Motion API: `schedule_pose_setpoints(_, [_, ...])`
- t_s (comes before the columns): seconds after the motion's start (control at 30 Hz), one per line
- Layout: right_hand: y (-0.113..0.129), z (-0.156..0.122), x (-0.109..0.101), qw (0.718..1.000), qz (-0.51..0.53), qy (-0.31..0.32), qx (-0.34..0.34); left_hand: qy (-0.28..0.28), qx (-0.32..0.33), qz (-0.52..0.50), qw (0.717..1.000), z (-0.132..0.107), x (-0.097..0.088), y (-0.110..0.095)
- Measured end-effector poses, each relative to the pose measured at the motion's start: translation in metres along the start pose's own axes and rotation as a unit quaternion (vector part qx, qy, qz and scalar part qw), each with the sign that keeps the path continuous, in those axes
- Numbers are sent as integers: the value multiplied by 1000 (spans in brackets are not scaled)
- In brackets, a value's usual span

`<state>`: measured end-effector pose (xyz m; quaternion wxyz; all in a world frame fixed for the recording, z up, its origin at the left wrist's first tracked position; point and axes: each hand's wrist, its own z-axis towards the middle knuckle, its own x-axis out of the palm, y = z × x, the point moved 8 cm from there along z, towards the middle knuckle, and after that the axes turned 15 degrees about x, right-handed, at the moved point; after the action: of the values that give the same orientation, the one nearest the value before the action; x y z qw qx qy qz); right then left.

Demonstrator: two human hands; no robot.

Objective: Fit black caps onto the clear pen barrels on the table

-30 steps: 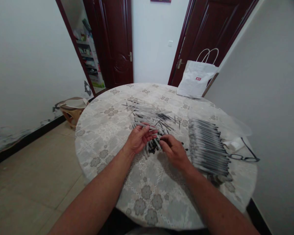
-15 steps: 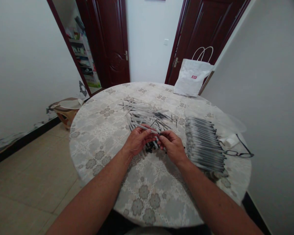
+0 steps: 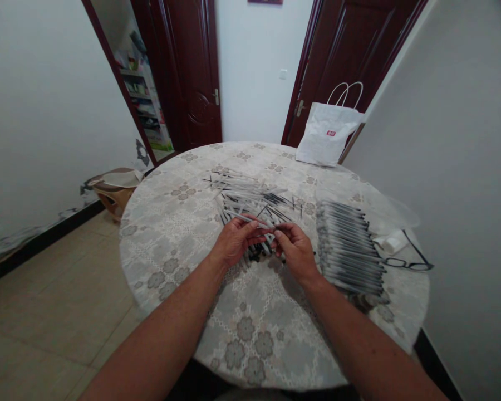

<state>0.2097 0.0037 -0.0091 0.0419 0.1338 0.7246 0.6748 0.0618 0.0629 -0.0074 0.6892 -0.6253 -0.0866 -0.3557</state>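
Note:
My left hand (image 3: pixel 236 238) is closed around a slim whitish pen barrel (image 3: pixel 242 216), which slants from upper left down to the right. At the barrel's right end, the fingers of my right hand (image 3: pixel 291 244) are pinched together; whatever small part they hold is hidden. Beyond my hands lies a loose heap of pale pen barrels (image 3: pixel 239 185) mixed with thin dark refills (image 3: pixel 275 197). Small black pieces (image 3: pixel 256 255), perhaps caps, lie beneath my hands. To the right of my right hand is a neat stack of pens (image 3: pixel 350 245) with dark tips.
A round table with a flowered cloth (image 3: pixel 158 223) carries everything. Black-framed glasses (image 3: pixel 407 263) and a crumpled white item (image 3: pixel 392 240) lie at the right, near clear plastic. A white paper bag (image 3: pixel 328 133) stands at the back right. A stool (image 3: pixel 116 189) is left of the table.
My right fingertips have closed in on the barrel's end, and the dark bit seen between them is now mostly hidden. The view has tilted very slightly; the heap and stack are unmoved.

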Motion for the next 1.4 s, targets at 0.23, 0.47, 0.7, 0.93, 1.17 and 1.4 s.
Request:
schedule_pose_setpoints(0.23, [1,-3,2,1000,-13,-15,8,0,-6,23,1000,0,0,1])
schedule_pose_setpoints(0.47, [1,-4,3,1000,-19,-15,16,-4,-9,28,1000,-1,1,1])
schedule_pose_setpoints(0.7, [-3,-2,1,999,-32,-9,2,13,-1,50,999,-1,0,1])
schedule_pose_setpoints(0.93, [0,-1,-4,996,-79,-33,-36,15,-6,58,998,-2,1,3])
schedule_pose_setpoints(1.17, [8,-7,-3,982,-177,-41,-59,46,-6,69,997,-4,8,3])
schedule_pose_setpoints(1.4, [9,-12,-4,988,-134,-31,-66,49,-2,77,996,-4,9,2])
